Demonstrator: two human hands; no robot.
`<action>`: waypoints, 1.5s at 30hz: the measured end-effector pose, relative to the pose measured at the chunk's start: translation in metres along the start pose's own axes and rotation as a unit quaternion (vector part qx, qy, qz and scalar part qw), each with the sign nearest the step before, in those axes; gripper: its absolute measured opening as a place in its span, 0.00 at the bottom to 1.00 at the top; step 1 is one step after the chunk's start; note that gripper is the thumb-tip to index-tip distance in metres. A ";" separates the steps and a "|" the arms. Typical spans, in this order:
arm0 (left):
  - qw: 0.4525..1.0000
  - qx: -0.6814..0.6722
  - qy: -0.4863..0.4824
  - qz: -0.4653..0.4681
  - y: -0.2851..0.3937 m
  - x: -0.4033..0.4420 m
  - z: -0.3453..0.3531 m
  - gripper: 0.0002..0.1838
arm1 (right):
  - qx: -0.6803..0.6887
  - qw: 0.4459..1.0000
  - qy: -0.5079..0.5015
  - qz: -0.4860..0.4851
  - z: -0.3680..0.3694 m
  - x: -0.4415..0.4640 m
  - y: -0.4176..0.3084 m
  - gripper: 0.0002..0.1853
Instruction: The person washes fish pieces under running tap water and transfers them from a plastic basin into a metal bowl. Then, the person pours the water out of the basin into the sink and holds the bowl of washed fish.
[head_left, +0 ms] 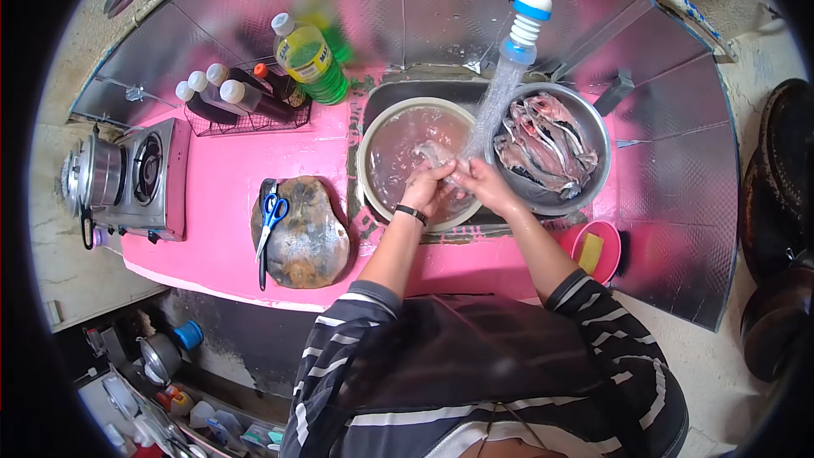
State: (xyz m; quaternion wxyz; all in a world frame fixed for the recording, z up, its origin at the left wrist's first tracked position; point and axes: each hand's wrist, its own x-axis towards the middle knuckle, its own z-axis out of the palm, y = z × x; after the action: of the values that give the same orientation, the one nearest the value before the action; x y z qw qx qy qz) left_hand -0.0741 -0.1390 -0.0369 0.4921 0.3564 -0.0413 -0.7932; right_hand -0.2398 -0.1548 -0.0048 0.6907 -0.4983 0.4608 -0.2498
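Both hands are over a round, pale-rimmed basin (370, 178) of cloudy, reddish water in the sink. My left hand (430, 189), with a dark band at the wrist, grips a pale, wet piece that looks like fish (436, 153). My right hand (486, 185) is closed on the same piece at its right end. Water (495, 106) runs from the blue-and-white faucet (519, 42) down onto the hands. To the right, a metal bowl (600, 137) holds several opened fish (547, 146). The fingertips are partly hidden by splashing water.
Blue-handled scissors (270, 219) and a black-handled knife (263, 265) lie on a round chopping board (309, 237) at left. Behind stand a bottle rack (246, 125) and a green bottle (312, 59). A gas stove (157, 174) is far left; a pink container (609, 250) is right.
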 end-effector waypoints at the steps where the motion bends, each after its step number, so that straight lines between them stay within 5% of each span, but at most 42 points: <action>1: 1.000 0.006 -0.023 0.002 0.001 0.000 0.003 0.13 | -0.005 1.000 0.001 0.007 -0.006 -0.002 -0.006 0.12; 10: 0.978 -0.193 -0.015 0.072 -0.019 0.019 0.006 0.13 | -0.120 0.992 0.038 -0.009 -0.027 -0.033 -0.038 0.08; 15: 0.981 -0.190 -0.033 -0.009 -0.018 0.014 0.012 0.15 | -0.148 0.988 0.025 0.021 -0.038 -0.063 -0.045 0.07; 18: 0.982 -0.180 -0.040 -0.037 -0.024 0.013 0.012 0.15 | -0.346 0.936 0.018 -0.055 -0.045 -0.083 -0.066 0.08; 21: 0.983 -0.170 -0.049 -0.041 -0.035 0.019 0.005 0.15 | -0.394 0.919 0.014 0.026 -0.057 -0.098 -0.080 0.12; 24: 0.982 -0.169 -0.067 -0.042 -0.044 0.021 0.003 0.15 | -0.389 0.920 0.028 -0.047 -0.067 -0.107 -0.072 0.13; 28: 0.980 -0.181 -0.053 -0.062 -0.037 0.013 0.017 0.15 | -0.422 0.906 0.032 -0.023 -0.075 -0.115 -0.077 0.13; 38: 0.992 -0.037 0.105 -0.053 -0.044 0.018 0.035 0.16 | -0.396 0.912 0.110 0.005 -0.107 -0.131 -0.072 0.14; 42: 0.998 0.036 0.052 -0.028 -0.041 0.024 0.066 0.17 | -0.387 0.904 0.179 0.024 -0.115 -0.146 -0.090 0.14; 45: 0.987 0.158 0.036 0.024 -0.052 0.060 0.053 0.17 | -0.421 0.861 0.253 0.129 -0.137 -0.149 -0.079 0.15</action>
State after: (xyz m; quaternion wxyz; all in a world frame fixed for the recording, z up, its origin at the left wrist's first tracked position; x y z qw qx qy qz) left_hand -0.1604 -0.1759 -0.0508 0.4499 0.4566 -0.1571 -0.7513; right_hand -0.4193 -0.1272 0.1147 0.3009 -0.5972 0.7413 -0.0580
